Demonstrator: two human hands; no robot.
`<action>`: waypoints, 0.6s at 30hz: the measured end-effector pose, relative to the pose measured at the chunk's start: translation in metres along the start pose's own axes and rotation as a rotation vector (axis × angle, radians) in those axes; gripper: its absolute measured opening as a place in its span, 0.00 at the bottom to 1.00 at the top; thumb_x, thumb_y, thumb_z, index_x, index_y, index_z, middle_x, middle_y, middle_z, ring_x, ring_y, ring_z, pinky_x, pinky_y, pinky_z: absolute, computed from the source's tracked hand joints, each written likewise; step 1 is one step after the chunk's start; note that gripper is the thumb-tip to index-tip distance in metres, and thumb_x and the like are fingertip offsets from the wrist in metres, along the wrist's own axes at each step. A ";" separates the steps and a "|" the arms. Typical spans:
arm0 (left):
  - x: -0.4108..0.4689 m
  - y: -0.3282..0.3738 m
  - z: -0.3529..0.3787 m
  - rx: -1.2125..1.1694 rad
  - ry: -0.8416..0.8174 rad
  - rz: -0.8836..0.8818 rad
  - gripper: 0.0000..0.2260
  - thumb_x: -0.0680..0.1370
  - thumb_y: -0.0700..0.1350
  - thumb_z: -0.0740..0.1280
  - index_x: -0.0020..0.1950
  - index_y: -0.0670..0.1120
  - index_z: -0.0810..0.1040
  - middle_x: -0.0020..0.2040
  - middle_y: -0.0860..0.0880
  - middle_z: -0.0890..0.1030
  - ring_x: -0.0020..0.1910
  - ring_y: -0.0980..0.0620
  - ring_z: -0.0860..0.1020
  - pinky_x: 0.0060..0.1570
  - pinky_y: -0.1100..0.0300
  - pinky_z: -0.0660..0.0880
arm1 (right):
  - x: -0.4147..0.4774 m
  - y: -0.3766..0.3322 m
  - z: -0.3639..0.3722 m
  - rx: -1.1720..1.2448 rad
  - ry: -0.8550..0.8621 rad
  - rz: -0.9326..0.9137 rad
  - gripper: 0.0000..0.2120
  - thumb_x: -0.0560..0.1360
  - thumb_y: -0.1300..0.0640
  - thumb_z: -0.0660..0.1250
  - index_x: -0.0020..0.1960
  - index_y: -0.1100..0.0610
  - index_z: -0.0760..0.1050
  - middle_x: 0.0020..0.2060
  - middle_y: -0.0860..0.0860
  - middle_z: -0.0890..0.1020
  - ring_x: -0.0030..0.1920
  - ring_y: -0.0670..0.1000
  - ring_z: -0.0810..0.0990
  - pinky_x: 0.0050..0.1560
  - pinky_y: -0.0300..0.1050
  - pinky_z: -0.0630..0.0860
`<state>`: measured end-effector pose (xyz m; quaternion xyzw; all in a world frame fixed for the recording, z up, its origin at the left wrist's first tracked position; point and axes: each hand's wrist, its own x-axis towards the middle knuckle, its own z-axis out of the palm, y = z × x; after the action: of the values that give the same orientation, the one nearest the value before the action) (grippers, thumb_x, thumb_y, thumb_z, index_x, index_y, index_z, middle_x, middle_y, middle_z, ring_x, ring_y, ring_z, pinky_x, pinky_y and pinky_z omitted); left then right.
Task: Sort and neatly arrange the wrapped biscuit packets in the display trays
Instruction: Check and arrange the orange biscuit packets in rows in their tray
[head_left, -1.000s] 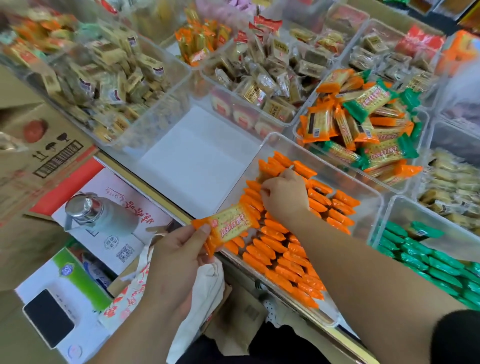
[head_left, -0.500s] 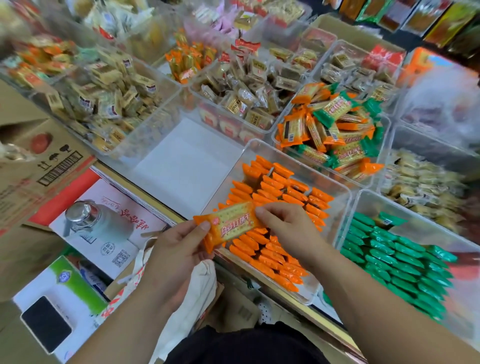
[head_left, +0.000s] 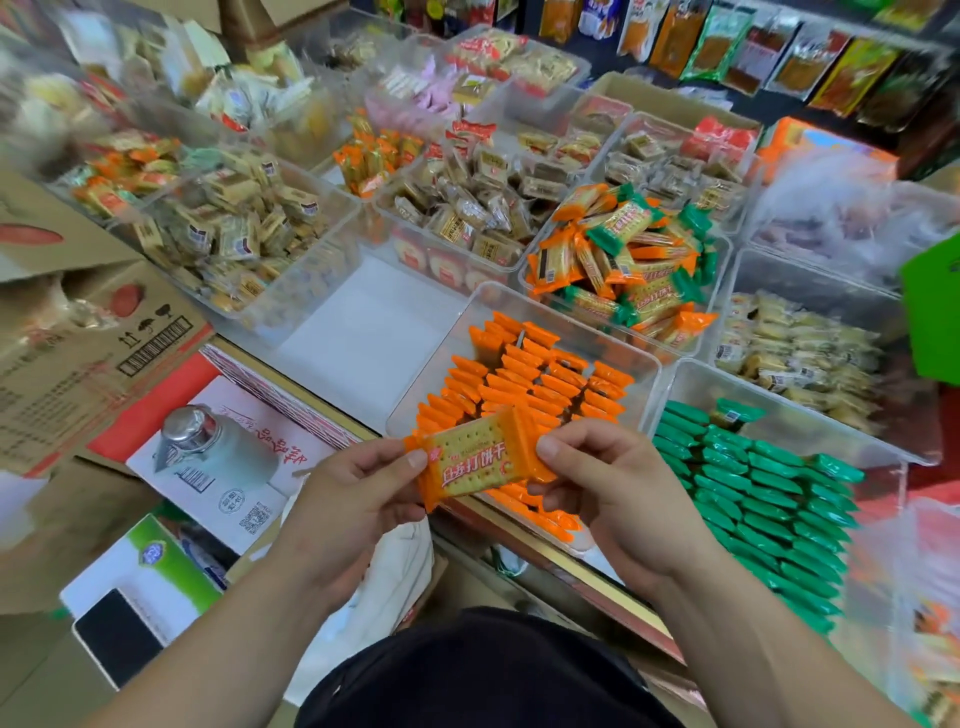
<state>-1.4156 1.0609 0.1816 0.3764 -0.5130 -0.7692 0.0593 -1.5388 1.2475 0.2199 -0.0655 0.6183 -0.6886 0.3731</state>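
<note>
- The left hand (head_left: 358, 499) and right hand (head_left: 613, 488) each pinch one end of a single orange packet (head_left: 480, 460), thumb on top and fingers curled beneath.
- The packet is held flat, print up, above the near edge of the orange tray (head_left: 431, 364). Its long axis runs from hand to hand, the left end a little lower.
- The tray lies straight ahead of the grip. Its rows (head_left: 530, 384) stand on edge, and the tray's far end is still bare.
- To join them, the packet probably has to tip onto its edge and travel forward. The right hand is nearer the rows.
- The green tray (head_left: 779, 400) sits just right of the orange one, with the mixed pile (head_left: 623, 260) beyond both.
</note>
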 end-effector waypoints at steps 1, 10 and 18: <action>-0.004 -0.001 0.000 -0.011 -0.010 -0.006 0.15 0.72 0.43 0.71 0.54 0.36 0.82 0.44 0.39 0.84 0.38 0.49 0.79 0.37 0.59 0.79 | -0.003 -0.001 0.000 0.002 -0.010 -0.008 0.03 0.69 0.59 0.72 0.39 0.59 0.83 0.38 0.59 0.84 0.36 0.53 0.82 0.34 0.39 0.78; -0.031 0.015 0.002 -0.083 0.025 0.047 0.17 0.68 0.43 0.73 0.53 0.34 0.82 0.49 0.31 0.81 0.45 0.40 0.75 0.42 0.52 0.74 | -0.008 0.010 -0.005 0.097 -0.049 0.010 0.05 0.74 0.59 0.68 0.44 0.62 0.78 0.41 0.58 0.84 0.39 0.53 0.84 0.37 0.40 0.80; -0.047 0.040 0.022 0.056 -0.021 0.130 0.05 0.74 0.32 0.71 0.46 0.30 0.80 0.34 0.37 0.80 0.27 0.50 0.77 0.28 0.62 0.75 | -0.010 0.035 -0.011 0.490 -0.155 0.212 0.14 0.76 0.56 0.67 0.57 0.63 0.76 0.46 0.58 0.84 0.40 0.50 0.82 0.36 0.40 0.79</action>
<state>-1.4079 1.0811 0.2441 0.3356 -0.5585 -0.7528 0.0931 -1.5224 1.2638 0.1897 0.0393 0.4065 -0.7677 0.4937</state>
